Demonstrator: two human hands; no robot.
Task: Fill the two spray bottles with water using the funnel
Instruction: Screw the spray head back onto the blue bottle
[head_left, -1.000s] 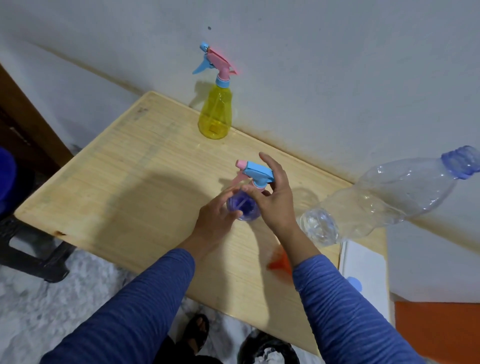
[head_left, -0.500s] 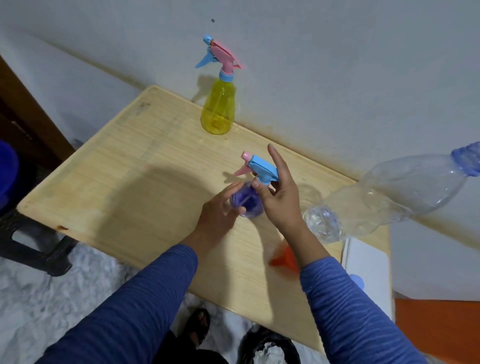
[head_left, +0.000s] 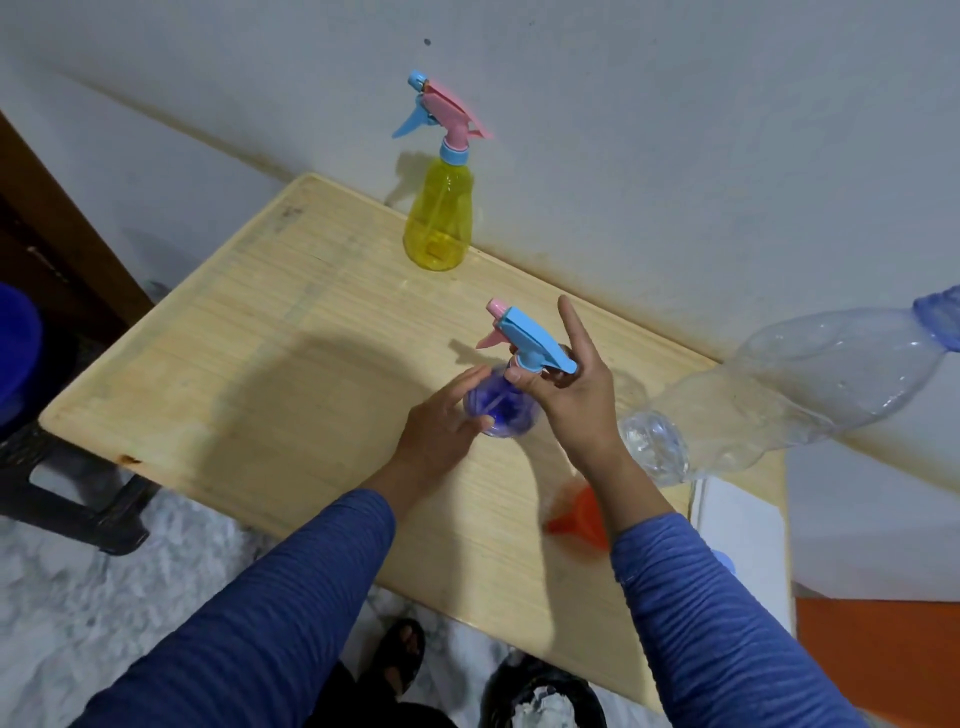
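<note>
Pale wooden table (head_left: 234, 364) (one corner chipped) against a white wall (head_left: 675, 130).

Both arms are reaching forward over the counter (head_left: 218, 374) in blue ribbed sleeves, converging on the purple spray bottle (head_left: 498, 402). The left hand (head_left: 441, 426) is lying against the left side of the bottle's body, palm turned inward, its fingers loosely curved around the bottle's wall and its fingertips touching the upper part. The right hand (head_left: 571, 395) is coming in from the bottle's right side, wrist raised above it. Its thumb and lower fingers are forming a grip on the blue spray head (head_left: 535, 343) at the neck, while its index finger is pointing straight up and away.
</note>
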